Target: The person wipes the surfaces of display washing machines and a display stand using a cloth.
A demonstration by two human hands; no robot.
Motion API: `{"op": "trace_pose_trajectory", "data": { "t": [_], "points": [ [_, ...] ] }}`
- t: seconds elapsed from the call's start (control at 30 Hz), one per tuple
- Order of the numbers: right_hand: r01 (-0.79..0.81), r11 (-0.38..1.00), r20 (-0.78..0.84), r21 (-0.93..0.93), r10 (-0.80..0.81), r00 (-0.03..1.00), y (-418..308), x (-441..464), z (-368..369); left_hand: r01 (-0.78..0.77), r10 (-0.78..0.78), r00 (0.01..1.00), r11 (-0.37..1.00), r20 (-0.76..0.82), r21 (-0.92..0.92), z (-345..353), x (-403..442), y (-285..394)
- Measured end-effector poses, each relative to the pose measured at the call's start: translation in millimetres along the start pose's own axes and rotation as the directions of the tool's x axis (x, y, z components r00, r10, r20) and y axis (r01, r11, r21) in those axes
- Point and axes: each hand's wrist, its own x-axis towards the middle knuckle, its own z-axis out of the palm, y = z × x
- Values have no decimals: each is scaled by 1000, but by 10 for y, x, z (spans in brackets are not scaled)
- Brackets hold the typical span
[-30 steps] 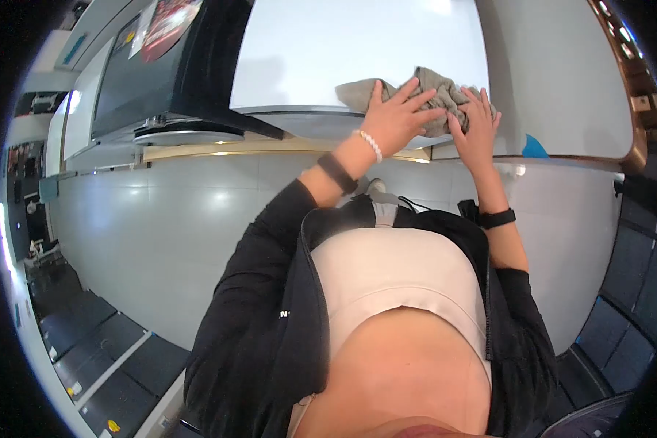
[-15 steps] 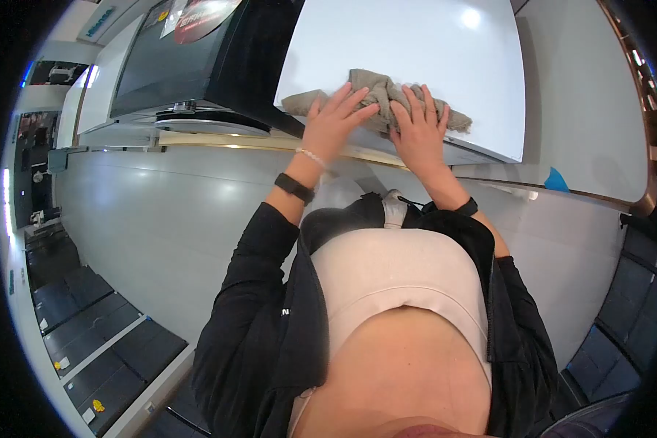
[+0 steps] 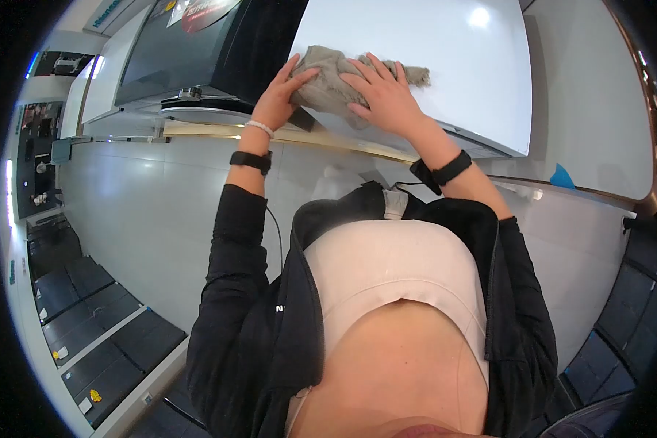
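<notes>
A bunched grey-brown cloth (image 3: 325,82) lies on the white glossy top (image 3: 445,44) of a box-like appliance, at its near left corner. My left hand (image 3: 276,101) grips the cloth's left end, thumb over it and fingers along its outer edge. Pressed down on the right part of the cloth is my right hand (image 3: 388,98), palm down with fingers spread. One end of the cloth sticks out past the right fingers. A flap of it hangs over the front edge between my hands.
To the left stands a black appliance (image 3: 197,58) with a glass panel and a sticker. A grey panel (image 3: 584,87) with a blue tag (image 3: 561,177) is on the right. Dark flat panels (image 3: 109,336) lie at lower left. Pale floor (image 3: 160,212) stretches behind.
Both hands and the cloth have shifted left along the white top. The cloth is more bunched toward the left corner, and my left hand has moved to its outer edge.
</notes>
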Motion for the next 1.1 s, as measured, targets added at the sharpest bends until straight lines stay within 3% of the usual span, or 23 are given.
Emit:
{"op": "trace_pose_trajectory", "data": {
  "t": [0.07, 0.3, 0.37, 0.4, 0.5, 0.57, 0.63, 0.73, 0.77, 0.83, 0.97, 1.1],
  "points": [
    [3, 1000, 57, -28, -1, 998, 12, 44, -42, -6, 15, 999, 973, 39, -229, -15, 0, -53],
    [78, 997, 57, 19, -79, 995, 143, 15, -20, 6, -4, 970, 1000, 241, -6, -207, 41, -3],
    [91, 996, 58, 12, -91, 994, 171, 4, -5, 18, -17, 973, 1000, 232, -5, -177, 48, 32],
    [100, 995, 56, 10, -100, 993, 168, 6, 9, 26, -25, 974, 1000, 226, -2, -155, 28, 47],
    [87, 996, 8, -18, -87, 996, 139, -71, 36, -51, 86, 993, 928, -77, 369, 101, -72, 130],
    [85, 996, -15, -29, -85, 996, 91, -135, -7, -36, 55, 993, 984, -104, 174, 239, -84, 176],
    [85, 995, -28, -59, -87, 996, 80, -178, -26, 141, -116, 988, 946, -99, 293, 303, -159, 454],
    [71, 995, -35, -66, -73, 997, 81, -267, -103, 140, -143, 990, 944, -11, 297, 344, -166, 707],
    [56, 995, -27, -86, -58, 998, 95, -313, -107, 140, -147, 989, 949, 5, 282, 361, -175, 811],
    [43, 992, -52, -119, -50, 997, 102, -420, -136, 151, -152, 988, 985, 5, 83, 201, -210, 1078],
    [-26, 994, -87, -101, 17, 996, 147, -630, -213, 112, -121, 992, 975, 33, 192, 196, -179, 1336],
    [-97, 992, -206, -87, 77, 976, 264, -910, -197, 30, -30, 1000, 990, -7, 136, 371, -102, 1547]
  ]
}}
